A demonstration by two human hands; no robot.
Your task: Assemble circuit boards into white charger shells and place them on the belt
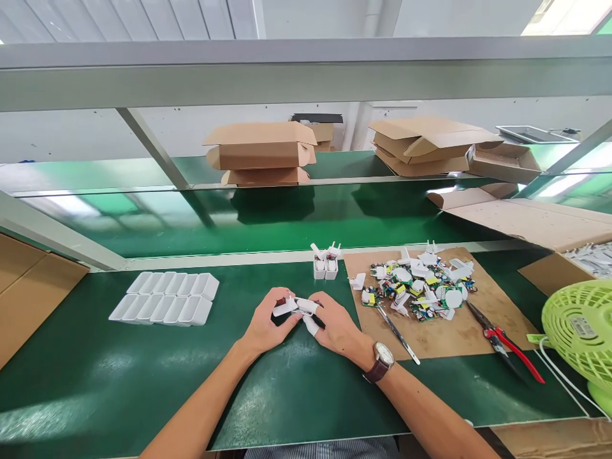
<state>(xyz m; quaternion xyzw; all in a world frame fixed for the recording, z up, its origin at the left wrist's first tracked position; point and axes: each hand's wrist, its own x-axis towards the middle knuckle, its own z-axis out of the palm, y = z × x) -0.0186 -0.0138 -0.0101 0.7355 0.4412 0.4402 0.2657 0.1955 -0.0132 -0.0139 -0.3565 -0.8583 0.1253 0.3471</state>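
Note:
At the middle of the green bench, my left hand (pixel 270 320) pinches a white plastic charger part (pixel 285 308). My right hand (pixel 336 324), with a watch on its wrist, grips a white charger housing (pixel 306 306) that meets the left hand's part. Fingers cover much of both pieces, so how they fit together is hidden. Just beyond the hands stand two white charger housings (pixel 326 266) with parts sticking out of their tops. To the left, rows of white open-topped housings (pixel 167 298) sit side by side. On the right lies a heap of circuit boards with white plug parts (pixel 421 280).
The heap lies on a brown cardboard sheet (pixel 459 344), with tweezers (pixel 399 336) and red-handled pliers (pixel 507 344). A green fan (pixel 581 331) stands at the right edge. Cardboard boxes (pixel 262 150) rest on the shelf; an open carton (pixel 549 271) holds white parts at right.

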